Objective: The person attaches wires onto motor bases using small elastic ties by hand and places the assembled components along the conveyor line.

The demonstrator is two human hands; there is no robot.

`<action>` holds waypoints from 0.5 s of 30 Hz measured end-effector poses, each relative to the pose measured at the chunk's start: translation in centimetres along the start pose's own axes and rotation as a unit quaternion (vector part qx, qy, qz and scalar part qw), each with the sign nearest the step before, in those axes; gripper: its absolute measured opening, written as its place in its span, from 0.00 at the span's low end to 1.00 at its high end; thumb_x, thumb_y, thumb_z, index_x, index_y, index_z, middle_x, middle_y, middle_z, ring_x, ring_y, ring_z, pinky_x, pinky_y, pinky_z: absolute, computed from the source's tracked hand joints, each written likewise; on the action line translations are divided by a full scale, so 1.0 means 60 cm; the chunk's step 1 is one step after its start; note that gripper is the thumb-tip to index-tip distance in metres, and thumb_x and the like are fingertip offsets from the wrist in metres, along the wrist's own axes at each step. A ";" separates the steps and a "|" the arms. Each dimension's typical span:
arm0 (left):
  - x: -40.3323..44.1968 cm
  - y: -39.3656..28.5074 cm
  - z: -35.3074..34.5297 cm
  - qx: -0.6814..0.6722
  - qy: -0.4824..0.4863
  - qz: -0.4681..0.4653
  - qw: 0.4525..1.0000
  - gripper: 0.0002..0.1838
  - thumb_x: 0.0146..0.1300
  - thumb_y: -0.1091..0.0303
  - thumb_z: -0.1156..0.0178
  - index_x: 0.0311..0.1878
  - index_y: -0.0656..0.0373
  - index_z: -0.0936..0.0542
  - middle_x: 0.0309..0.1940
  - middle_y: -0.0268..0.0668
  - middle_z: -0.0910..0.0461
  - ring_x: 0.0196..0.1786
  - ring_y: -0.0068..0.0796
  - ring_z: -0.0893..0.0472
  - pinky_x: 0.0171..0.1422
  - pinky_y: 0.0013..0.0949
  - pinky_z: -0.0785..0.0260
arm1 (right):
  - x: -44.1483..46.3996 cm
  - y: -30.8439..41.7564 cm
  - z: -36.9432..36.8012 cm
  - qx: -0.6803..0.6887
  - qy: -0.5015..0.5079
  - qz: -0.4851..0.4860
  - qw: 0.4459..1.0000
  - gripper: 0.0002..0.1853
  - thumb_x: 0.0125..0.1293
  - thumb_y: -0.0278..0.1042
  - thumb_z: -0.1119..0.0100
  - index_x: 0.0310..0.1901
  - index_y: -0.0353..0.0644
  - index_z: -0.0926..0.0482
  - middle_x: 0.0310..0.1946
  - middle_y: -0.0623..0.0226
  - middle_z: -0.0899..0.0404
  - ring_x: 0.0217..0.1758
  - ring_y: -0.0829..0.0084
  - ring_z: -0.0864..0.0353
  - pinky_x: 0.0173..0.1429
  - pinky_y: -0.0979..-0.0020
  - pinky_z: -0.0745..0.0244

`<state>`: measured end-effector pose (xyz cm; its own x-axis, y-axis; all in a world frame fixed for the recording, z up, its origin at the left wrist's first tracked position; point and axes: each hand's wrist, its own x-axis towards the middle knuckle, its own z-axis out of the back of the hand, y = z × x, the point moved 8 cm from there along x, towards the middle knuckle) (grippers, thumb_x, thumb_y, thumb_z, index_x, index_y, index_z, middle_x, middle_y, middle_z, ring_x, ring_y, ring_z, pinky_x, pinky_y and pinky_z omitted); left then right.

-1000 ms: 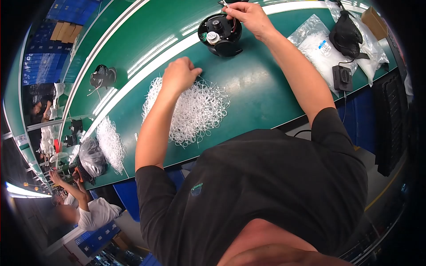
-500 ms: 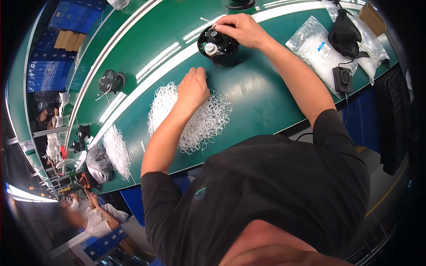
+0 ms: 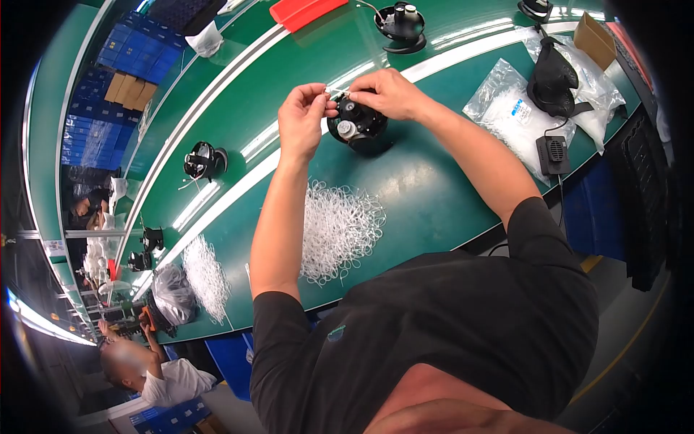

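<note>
Spreading over the green desk (image 3: 441, 202) beside the left forearm, a heap of white loops (image 3: 340, 231) is partly screened by that arm. Along the near edge to the left, a second white heap (image 3: 206, 278) is set next to a grey plastic bag (image 3: 173, 293); to the right, a clear bag of white pieces (image 3: 499, 119) is laid near a small black box (image 3: 553, 154). Beyond the main heap, by a pale strip (image 3: 423, 70), a round black device (image 3: 370, 129) is flanked by both hands. The left hand (image 3: 302, 116) is poised at its left edge, thumb and fingers pinched; the right hand (image 3: 387, 94) is angled over it, fingertips pinched too, with thin white pieces (image 3: 337, 92) gripped there. Across the strip, similar black units (image 3: 403, 29) are seen, with a red tray (image 3: 307, 11) behind. Farther off at left, blue bins (image 3: 134, 50) are stacked, and a person in a white shirt (image 3: 177, 382) is glimpsed beside the desk.
</note>
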<state>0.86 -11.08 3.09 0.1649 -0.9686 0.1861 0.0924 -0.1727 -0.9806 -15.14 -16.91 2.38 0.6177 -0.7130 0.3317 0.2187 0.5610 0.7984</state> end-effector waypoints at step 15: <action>0.014 0.042 -0.001 -0.109 0.061 0.113 0.986 0.07 0.69 0.74 0.39 0.46 0.66 0.17 0.33 0.32 0.18 0.29 0.17 0.25 0.31 0.22 0.31 | 0.006 0.017 -0.003 -0.028 -0.067 0.069 0.995 0.14 0.67 0.39 0.41 0.41 0.38 0.13 0.37 0.55 0.13 0.41 0.53 0.15 0.48 0.59 0.21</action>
<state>1.14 -12.32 0.75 0.0364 -0.9987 -0.0346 -0.1495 0.0288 -0.9883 -14.53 -16.52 3.23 0.5397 -0.6752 0.5028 0.1836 0.6773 0.7124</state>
